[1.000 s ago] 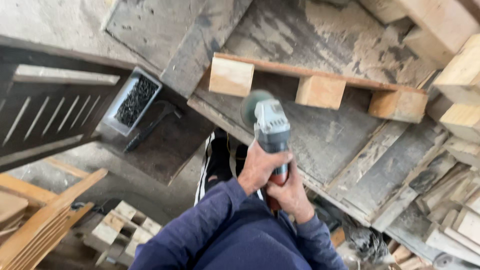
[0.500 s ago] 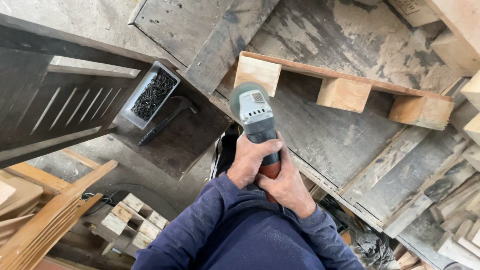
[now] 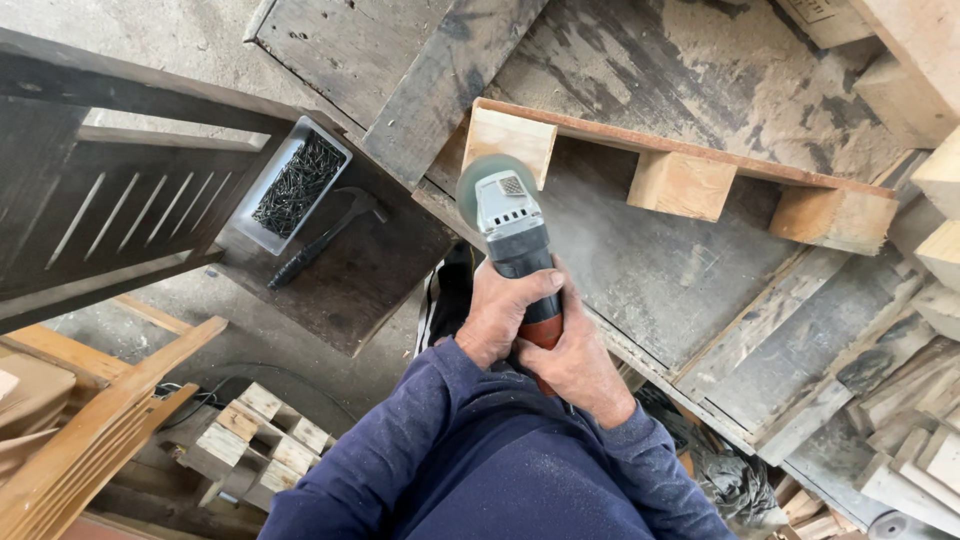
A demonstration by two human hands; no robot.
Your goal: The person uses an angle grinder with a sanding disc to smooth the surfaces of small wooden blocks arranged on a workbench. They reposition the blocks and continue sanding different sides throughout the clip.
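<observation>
Gripping the angle grinder (image 3: 512,240) with left hand (image 3: 505,312) and right hand (image 3: 572,362) wrapped shut, disc spinning beyond fingertips at the wooden block (image 3: 508,142), likely risking kickback if it is snagging the corner

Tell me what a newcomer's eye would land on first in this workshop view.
First, the angle grinder at centre, gripped by the left hand and right hand, its disc against the end block of a pale wooden pallet piece lying on the dusty grey workbench. To the left, a metal tray of dark nails sits beside a black hammer.
</observation>
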